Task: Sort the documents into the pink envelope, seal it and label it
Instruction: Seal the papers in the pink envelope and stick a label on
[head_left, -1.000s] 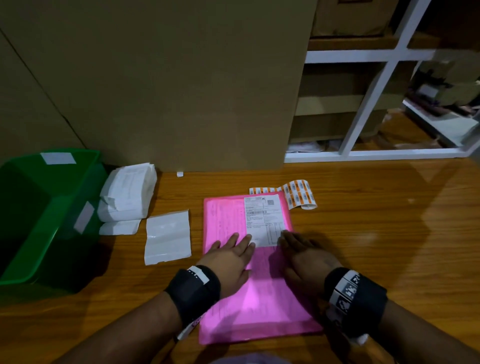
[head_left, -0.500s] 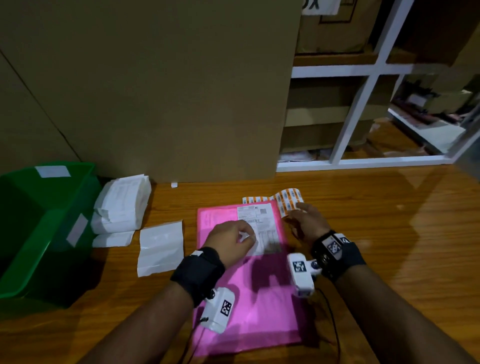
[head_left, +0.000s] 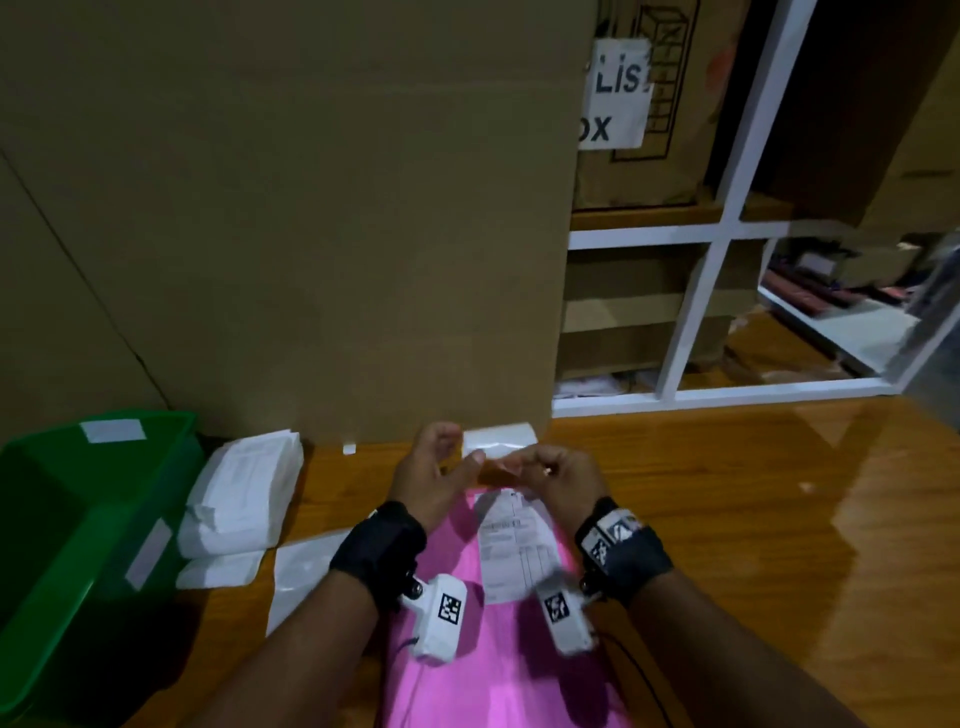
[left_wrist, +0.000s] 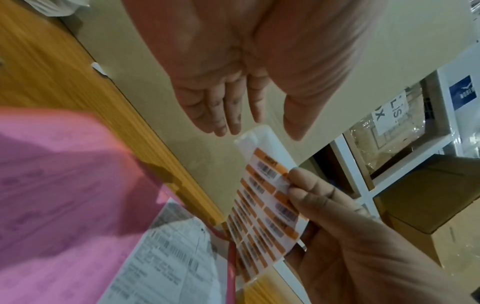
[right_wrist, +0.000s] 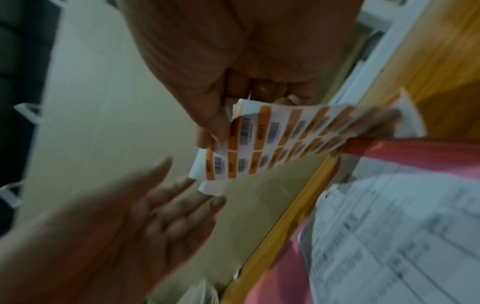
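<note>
The pink envelope (head_left: 498, 675) lies flat on the wooden table in front of me, with a white printed shipping label (head_left: 514, 551) stuck on its far half. Above its far end my right hand (head_left: 524, 462) pinches a sheet of orange barcode stickers (left_wrist: 265, 195) between thumb and fingers; the right wrist view shows the sticker sheet (right_wrist: 259, 144) bent under that thumb. My left hand (head_left: 457, 447) hovers just left of the sheet. Its fingers (left_wrist: 226, 115) are straight and spread, close to the sheet's top corner, and hold nothing.
A green bin (head_left: 78, 519) stands at the left. Beside it lie a stack of white mailers (head_left: 244, 493) and a loose white sheet (head_left: 306, 577). A tall cardboard box (head_left: 311, 208) walls the back, with a white shelf frame (head_left: 701, 312) to its right.
Both hands left the envelope's label. The right hand reached past the envelope, took the sticker sheet off the table and lifted it; the left hand rose beside it.
</note>
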